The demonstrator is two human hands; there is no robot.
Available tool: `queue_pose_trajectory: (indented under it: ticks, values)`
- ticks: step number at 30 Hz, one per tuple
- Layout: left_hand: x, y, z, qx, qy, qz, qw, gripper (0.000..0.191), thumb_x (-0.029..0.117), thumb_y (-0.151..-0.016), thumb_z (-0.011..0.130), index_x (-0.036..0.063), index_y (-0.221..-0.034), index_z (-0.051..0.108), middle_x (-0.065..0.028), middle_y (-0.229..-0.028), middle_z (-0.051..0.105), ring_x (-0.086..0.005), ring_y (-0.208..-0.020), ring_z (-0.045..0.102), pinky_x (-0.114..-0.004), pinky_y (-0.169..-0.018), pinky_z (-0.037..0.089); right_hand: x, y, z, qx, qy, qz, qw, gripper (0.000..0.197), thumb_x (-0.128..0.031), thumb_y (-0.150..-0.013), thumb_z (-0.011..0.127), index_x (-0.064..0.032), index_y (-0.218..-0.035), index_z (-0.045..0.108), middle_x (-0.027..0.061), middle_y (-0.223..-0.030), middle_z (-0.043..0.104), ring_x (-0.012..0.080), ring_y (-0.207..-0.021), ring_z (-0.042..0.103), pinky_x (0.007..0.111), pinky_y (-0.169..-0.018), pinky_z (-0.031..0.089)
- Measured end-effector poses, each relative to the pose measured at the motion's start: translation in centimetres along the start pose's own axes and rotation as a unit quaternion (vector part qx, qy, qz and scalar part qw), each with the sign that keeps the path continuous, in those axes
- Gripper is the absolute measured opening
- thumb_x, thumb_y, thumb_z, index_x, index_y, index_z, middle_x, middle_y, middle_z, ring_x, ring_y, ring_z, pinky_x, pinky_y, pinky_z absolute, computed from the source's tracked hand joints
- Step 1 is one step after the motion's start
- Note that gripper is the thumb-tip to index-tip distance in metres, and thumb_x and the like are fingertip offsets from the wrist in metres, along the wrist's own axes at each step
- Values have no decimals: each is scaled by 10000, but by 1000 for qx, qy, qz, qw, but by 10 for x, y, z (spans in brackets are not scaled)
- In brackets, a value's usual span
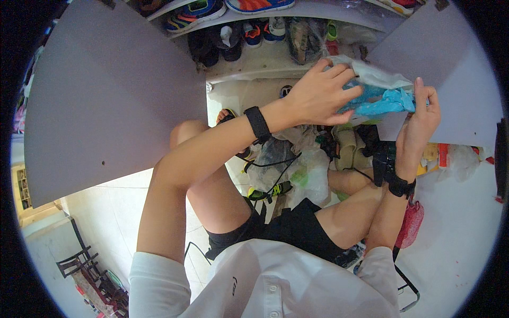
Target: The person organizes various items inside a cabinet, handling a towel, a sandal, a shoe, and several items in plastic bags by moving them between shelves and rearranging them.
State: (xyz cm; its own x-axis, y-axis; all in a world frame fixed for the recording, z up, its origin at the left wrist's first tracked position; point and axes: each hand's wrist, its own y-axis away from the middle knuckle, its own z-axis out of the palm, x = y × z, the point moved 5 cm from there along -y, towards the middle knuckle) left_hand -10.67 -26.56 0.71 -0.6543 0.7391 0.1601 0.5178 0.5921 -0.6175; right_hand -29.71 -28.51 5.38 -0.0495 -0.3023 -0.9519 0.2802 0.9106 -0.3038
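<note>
A clear plastic bag (381, 75) with a crumpled light-blue plastic piece (391, 103) in it is held up between my hands, in front of the cabinet. My left hand (324, 95) grips the bag's left side with its fingers spread, palm turned away from view. At the other end, my right hand (421, 111) pinches the bag beside a bunched part of the blue plastic. The fingers partly hide the bag's edges. Below it on the floor lie crumpled clear plastic bags (312, 175) and a pair of beige shoes (345, 149).
Open cabinet doors stand at left (115, 103) and right (437, 71). Shoes fill the shelves, including a blue-orange sneaker (258, 4). A black cord (274, 164) crosses the floor bags, near a black-and-yellow shoe (270, 191). A red mesh bag (409, 224) hangs by my right forearm.
</note>
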Motion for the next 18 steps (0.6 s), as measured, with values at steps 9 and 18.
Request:
queue_pose_trajectory:
  ticks: [9, 18]
  values:
    - [-31, -8, -25, 68, -19, -41, 997, 259, 267, -713, 704, 92, -889, 628, -114, -1238, 506, -291, -1116, 486, -447, -943, 379, 1, -22, -33, 45, 110, -51, 992, 321, -181, -825, 726, -121, -681, 446, -59, -691, 418, 57, -656, 333, 213, -595, 273]
    - [-93, 24, -6, 25, 395, -366, 843, 200, 218, -863, 653, 65, -934, 546, -86, -1039, 560, -183, -936, 522, -348, -805, 444, 7, -28, -50, -37, 242, -54, 968, 274, -196, -834, 714, -56, -745, 496, 8, -729, 521, 76, -652, 518, 227, -575, 429]
